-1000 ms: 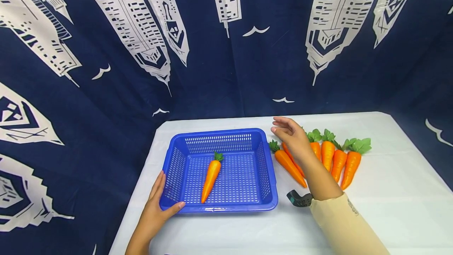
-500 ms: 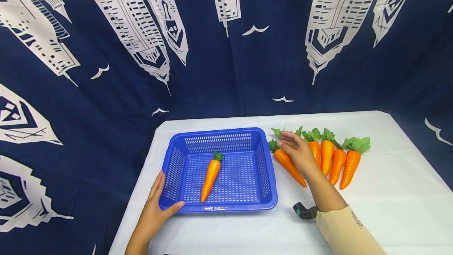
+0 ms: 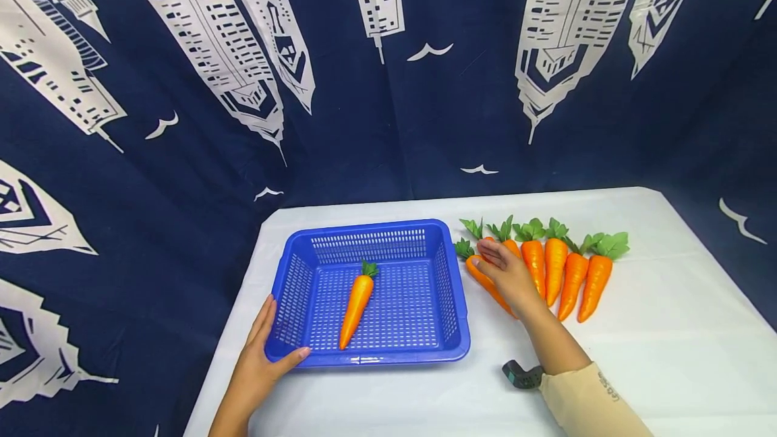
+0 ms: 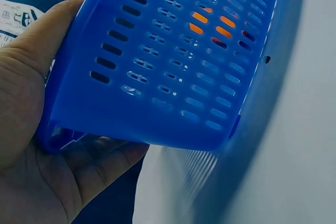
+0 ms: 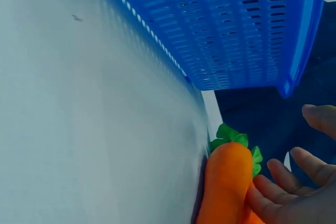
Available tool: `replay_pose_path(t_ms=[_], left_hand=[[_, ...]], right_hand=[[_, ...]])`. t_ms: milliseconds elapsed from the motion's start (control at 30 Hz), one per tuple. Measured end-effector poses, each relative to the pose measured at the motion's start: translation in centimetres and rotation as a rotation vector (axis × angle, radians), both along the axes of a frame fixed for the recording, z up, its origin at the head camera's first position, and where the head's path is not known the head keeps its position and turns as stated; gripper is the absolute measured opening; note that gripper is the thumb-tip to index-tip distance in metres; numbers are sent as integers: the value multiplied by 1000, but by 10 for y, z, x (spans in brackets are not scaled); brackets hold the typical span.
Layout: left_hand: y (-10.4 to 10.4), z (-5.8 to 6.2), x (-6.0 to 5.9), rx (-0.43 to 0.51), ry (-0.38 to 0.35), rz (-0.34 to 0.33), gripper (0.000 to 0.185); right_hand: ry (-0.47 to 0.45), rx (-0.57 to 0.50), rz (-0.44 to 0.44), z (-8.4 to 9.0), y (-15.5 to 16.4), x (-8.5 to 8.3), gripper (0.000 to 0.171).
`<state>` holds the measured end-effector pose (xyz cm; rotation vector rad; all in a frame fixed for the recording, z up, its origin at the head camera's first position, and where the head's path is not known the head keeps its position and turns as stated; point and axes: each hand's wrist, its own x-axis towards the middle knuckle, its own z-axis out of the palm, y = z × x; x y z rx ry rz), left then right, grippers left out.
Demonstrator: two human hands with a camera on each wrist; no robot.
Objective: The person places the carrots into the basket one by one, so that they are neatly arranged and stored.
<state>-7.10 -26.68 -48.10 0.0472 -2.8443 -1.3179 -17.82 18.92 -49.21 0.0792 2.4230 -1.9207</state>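
Note:
A blue slotted basket [image 3: 370, 360] stands on the white table with one orange carrot [image 3: 356, 302] lying inside. My left hand [image 3: 276, 342] grips its front left corner, thumb over the rim; in the left wrist view that hand [image 4: 31, 108] wraps the basket's corner [image 4: 173, 77]. Right of the basket lies a row of several green-topped carrots [image 3: 558, 268]. My right hand [image 3: 494, 258] rests with relaxed fingers on the leftmost carrot [image 3: 479, 274]. In the right wrist view its spread fingers [image 5: 294, 182] touch that carrot [image 5: 223, 182] beside the basket wall [image 5: 236, 30].
The white tablecloth [image 3: 668, 329] reaches to the right and front edges. A dark blue curtain [image 3: 388, 120] printed with white towers hangs close behind and to the left. A black strap device [image 3: 522, 376] sits at my right wrist.
My right hand has come down from above the table onto the leftmost carrots. The left hand and the basket have stayed put.

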Motion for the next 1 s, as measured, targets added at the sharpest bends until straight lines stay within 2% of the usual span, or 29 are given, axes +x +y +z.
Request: replay_pose_path(t_ms=[133,300,467,700,1000], left_hand=[[-1,1,1,12,10,2,114],[1,1,1,40,-12,2,113],[2,1,1,40,-10,-8,113],[1,0,3,28,-22,-12,114],[2,1,1,18,-16,-17,114]], right_hand=[[-11,9,-2,-4,-2,0,58],[-28,36,1,-8,-2,1,60],[-37,118,1,-13,-3,4,63],[-3,262,-10,-22,-6,10,60],[22,315,-1,-28,-8,7,59]])
